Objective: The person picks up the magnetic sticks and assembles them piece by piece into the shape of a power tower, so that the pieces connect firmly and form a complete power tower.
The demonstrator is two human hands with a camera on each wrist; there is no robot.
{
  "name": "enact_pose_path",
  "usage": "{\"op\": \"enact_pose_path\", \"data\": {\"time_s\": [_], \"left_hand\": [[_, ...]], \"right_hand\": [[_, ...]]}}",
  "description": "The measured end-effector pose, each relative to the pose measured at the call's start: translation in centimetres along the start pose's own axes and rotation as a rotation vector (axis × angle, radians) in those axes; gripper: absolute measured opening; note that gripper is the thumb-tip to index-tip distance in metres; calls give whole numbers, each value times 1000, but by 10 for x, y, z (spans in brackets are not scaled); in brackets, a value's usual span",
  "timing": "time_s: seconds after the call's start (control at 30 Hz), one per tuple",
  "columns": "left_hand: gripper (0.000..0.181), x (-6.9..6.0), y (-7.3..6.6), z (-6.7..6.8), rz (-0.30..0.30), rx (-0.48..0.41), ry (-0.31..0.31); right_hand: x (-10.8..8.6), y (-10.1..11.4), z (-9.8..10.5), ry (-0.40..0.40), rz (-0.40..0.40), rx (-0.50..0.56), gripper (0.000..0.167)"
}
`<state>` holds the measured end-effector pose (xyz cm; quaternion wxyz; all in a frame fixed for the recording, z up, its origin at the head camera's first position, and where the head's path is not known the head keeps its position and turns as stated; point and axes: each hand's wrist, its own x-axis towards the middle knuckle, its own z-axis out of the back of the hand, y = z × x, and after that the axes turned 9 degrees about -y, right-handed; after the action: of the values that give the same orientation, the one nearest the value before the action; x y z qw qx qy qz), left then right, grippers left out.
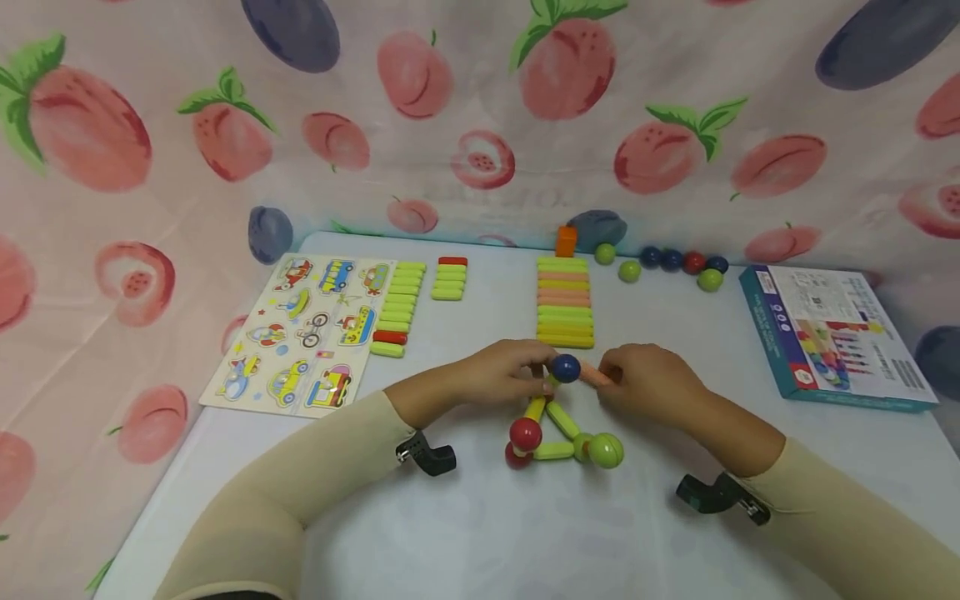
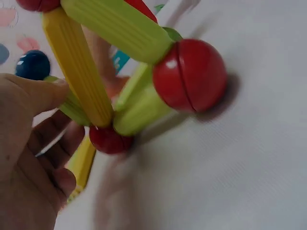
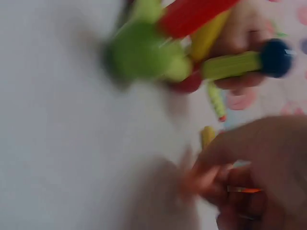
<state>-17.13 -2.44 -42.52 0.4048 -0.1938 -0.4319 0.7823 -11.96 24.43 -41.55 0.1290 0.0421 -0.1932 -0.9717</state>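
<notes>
A model of coloured rods and balls stands on the table, with a red ball, a green ball and a yellow rod. My left hand pinches a light green rod on its far side; a blue ball caps that rod. To the right of the model, my right hand pinches a salmon-coloured rod, its tip close to the blue ball. Whether they touch I cannot tell. In the right wrist view this rod is blurred and mostly hidden by fingers.
Behind the hands lie a row of green, yellow and salmon rods, an orange block and several loose balls. A picture board and short rods are at left. A box lies at right.
</notes>
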Motion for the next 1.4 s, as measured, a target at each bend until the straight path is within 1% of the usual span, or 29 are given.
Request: {"op": "enact_pose_path", "data": {"time_s": [0.07, 0.1, 0.17, 0.2, 0.27, 0.33, 0.47, 0.57, 0.63, 0.7, 0.77, 0.8, 0.87, 0.93, 1.0, 1.1, 1.17, 1.27, 1.33, 1.4], "left_hand": [[23, -4, 2, 0, 22, -28, -28], [24, -7, 3, 0, 27, -38, -42], [25, -10, 5, 0, 26, -55, -65], [25, -11, 6, 0, 22, -68, -69], [26, -12, 7, -1, 8, -84, -76], [25, -13, 9, -3, -4, -91, -81], [25, -12, 10, -6, -18, -88, -92], [25, -12, 12, -7, -25, -89, -94], [27, -12, 13, -8, -18, -100, -87], [30, -14, 15, -9, 2, -103, -68], [32, -15, 18, -9, 20, -96, -39], [33, -16, 19, -10, 29, -89, -27], [32, -17, 21, -10, 29, -60, -11], [29, -18, 22, -10, 17, -27, -10], [27, -20, 23, -9, 6, 6, -25], [22, -26, 28, -7, -10, 49, -54], [18, -34, 31, -5, -21, 63, -75], [17, -48, 32, -4, -24, 86, -96], [20, -58, 28, -6, -35, 96, -80], [25, -64, 22, -10, -45, 114, -39]], "right_hand": [[-4, -1, 3, 60, -53, 251, 15], [-6, -1, 4, 94, -60, 376, 18], [-9, -3, 3, 184, -42, 569, 21], [-10, -3, 1, 227, -24, 631, 23], [-12, -5, -2, 299, 26, 684, 24], [-12, -5, -6, 344, 63, 693, 23], [-11, -3, -11, 383, 86, 717, 24], [-11, -1, -12, 395, 86, 725, 24], [-12, -2, -12, 386, 94, 728, 26], [-17, -6, -12, 362, 107, 660, 27], [-25, -8, -10, 336, 128, 530, 33], [-29, -9, -10, 324, 124, 462, 35], [-39, -8, -9, 311, 117, 322, 41], [-46, -4, -11, 296, 110, 257, 49], [-50, 2, -14, 263, 100, 249, 49], [-50, 7, -18, 186, 100, 250, 44], [-47, 8, -18, 136, 73, 264, 40], [-38, 7, -20, 74, 18, 331, 43], [-28, 7, -23, 57, -16, 388, 40], [-18, 6, -27, 57, -18, 419, 35]]}}
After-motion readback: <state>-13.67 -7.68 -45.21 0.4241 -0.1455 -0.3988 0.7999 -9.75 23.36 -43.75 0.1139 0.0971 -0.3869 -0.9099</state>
